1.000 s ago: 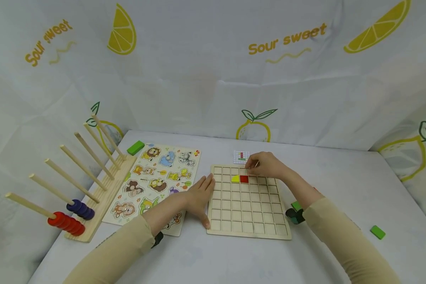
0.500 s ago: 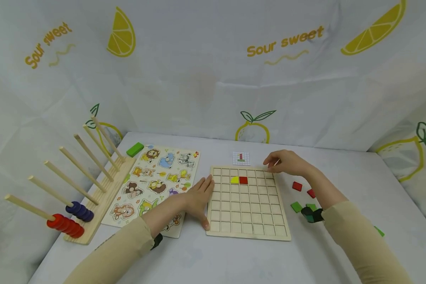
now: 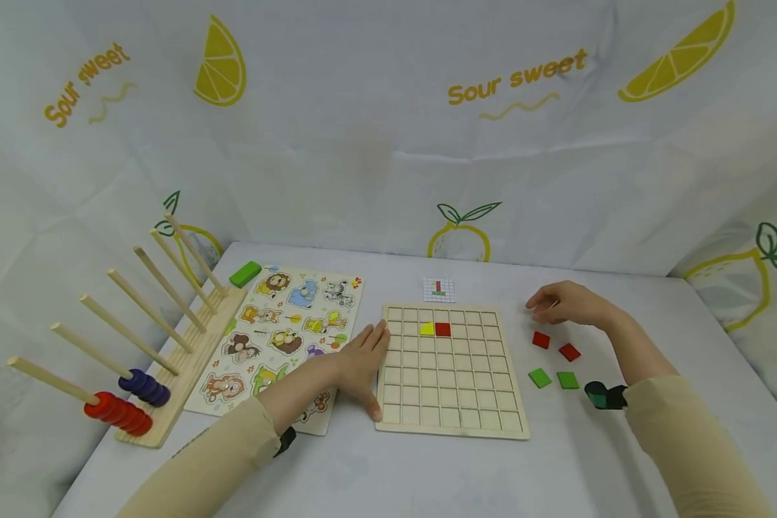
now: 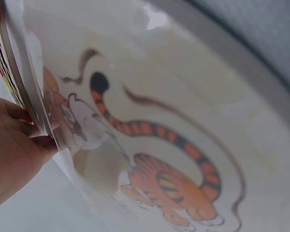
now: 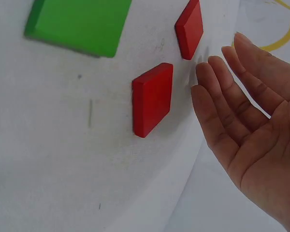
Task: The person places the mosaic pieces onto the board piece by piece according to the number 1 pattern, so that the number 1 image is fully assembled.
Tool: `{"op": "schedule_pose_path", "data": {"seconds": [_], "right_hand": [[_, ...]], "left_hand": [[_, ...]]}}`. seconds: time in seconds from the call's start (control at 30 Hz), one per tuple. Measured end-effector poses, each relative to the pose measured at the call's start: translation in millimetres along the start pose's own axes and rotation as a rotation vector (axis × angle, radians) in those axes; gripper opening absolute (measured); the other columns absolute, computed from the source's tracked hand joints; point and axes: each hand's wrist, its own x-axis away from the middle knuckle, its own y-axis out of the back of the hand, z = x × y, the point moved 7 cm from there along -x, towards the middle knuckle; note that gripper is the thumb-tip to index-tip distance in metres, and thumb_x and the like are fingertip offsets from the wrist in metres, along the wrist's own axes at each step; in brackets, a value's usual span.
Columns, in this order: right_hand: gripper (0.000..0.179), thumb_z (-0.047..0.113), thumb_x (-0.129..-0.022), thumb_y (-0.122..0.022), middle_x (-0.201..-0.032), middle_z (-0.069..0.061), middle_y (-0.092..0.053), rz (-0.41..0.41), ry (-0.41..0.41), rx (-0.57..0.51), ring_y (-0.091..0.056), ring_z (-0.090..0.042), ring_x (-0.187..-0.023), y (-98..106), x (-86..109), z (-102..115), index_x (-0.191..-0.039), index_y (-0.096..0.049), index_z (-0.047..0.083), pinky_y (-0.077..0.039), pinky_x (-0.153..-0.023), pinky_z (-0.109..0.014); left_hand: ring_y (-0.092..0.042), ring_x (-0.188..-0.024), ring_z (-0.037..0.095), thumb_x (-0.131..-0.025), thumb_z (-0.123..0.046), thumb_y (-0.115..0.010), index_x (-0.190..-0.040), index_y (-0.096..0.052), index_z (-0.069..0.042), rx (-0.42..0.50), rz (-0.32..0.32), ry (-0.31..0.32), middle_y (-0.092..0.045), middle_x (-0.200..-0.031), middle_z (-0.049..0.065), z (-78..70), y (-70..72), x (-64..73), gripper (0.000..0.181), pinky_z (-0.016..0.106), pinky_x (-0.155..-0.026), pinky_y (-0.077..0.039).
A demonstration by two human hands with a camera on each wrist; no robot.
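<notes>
My left hand (image 3: pixel 361 368) rests along the left edge of a wooden grid board (image 3: pixel 421 396), fingers stretched and thumb near the lower corner. Side by side in an upper row of the board lie a yellow piece (image 3: pixel 426 329) with a slanted side and a red square tile (image 3: pixel 443 329). My right hand (image 3: pixel 573 302) hovers past the board's right side, holding nothing, its fingers loosely bent. Just below it are two loose red tiles (image 3: pixel 541 339), with two green tiles (image 3: pixel 540 378) nearer the front. In the right wrist view, a red tile (image 5: pixel 154 101) lies apart from the fingertips.
Behind the board lies a small printed grid card (image 3: pixel 438 290). To the left are an animal puzzle board (image 3: pixel 265 360), a wooden peg stand (image 3: pixel 197 345) with red rings (image 3: pixel 119 411) and blue rings (image 3: pixel 145 387), and a green block (image 3: pixel 244 273). A printed cloth hangs behind.
My right hand has moved right, from over the board's top rows to above the loose red tiles, which its arm partly hid before. My left hand stays in place.
</notes>
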Motion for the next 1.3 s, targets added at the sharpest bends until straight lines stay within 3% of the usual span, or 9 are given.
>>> {"op": "schedule_pose_path", "data": {"seconds": [0.2,0.4,0.6,0.93,1.3], "right_hand": [[0.039,0.024,-0.093,-0.067,-0.109,-0.012,-0.066,0.062,-0.055,-0.001,-0.061,-0.015,-0.095,-5.2,0.5,-12.9,-0.121,-0.063,-0.003,-0.058,-0.089,-0.037],[0.039,0.028,-0.090,-0.070,-0.105,-0.007,-0.067,0.117,-0.100,0.036,-0.058,-0.016,-0.093,-9.8,0.4,-17.5,-0.118,-0.065,0.001,-0.052,-0.082,-0.029],[0.033,0.022,-0.086,-0.073,-0.092,-0.004,-0.068,0.158,-0.138,0.031,-0.059,-0.016,-0.086,-14.1,1.4,-20.4,-0.110,-0.064,0.001,-0.049,-0.078,-0.029],[0.035,0.022,-0.079,-0.082,-0.082,-0.003,-0.063,0.142,-0.165,0.051,-0.057,-0.016,-0.079,-16.2,0.9,-19.5,-0.099,-0.063,0.001,-0.046,-0.071,-0.029],[0.026,0.022,-0.077,-0.082,-0.078,-0.001,-0.061,0.110,-0.191,0.139,-0.055,-0.016,-0.078,-18.3,1.3,-15.8,-0.091,-0.065,0.007,-0.042,-0.069,-0.028]], "left_hand": [[0.007,-0.157,0.034,-0.064,-0.058,-0.086,-0.159,0.001,-0.002,-0.013,0.002,0.001,0.013,-0.167,0.015,0.5,-0.2,-0.4,0.140,0.042,-0.130,-0.008],[0.007,-0.157,0.034,-0.064,-0.058,-0.086,-0.158,0.000,-0.001,-0.020,0.000,-0.004,0.013,-0.167,0.016,0.2,-0.1,-1.4,0.140,0.041,-0.130,-0.007],[0.007,-0.157,0.034,-0.064,-0.058,-0.086,-0.158,0.000,-0.001,-0.020,-0.001,0.000,0.013,-0.167,0.016,0.5,0.3,-1.3,0.140,0.041,-0.130,-0.007],[0.008,-0.157,0.034,-0.063,-0.056,-0.087,-0.158,0.000,0.000,-0.002,0.000,-0.006,0.013,-0.167,0.016,0.7,-0.2,-1.1,0.140,0.042,-0.130,-0.006],[0.007,-0.157,0.034,-0.063,-0.056,-0.087,-0.158,0.000,0.000,0.009,0.002,-0.009,0.012,-0.167,0.016,-0.3,1.0,0.4,0.140,0.043,-0.130,-0.007]]}}
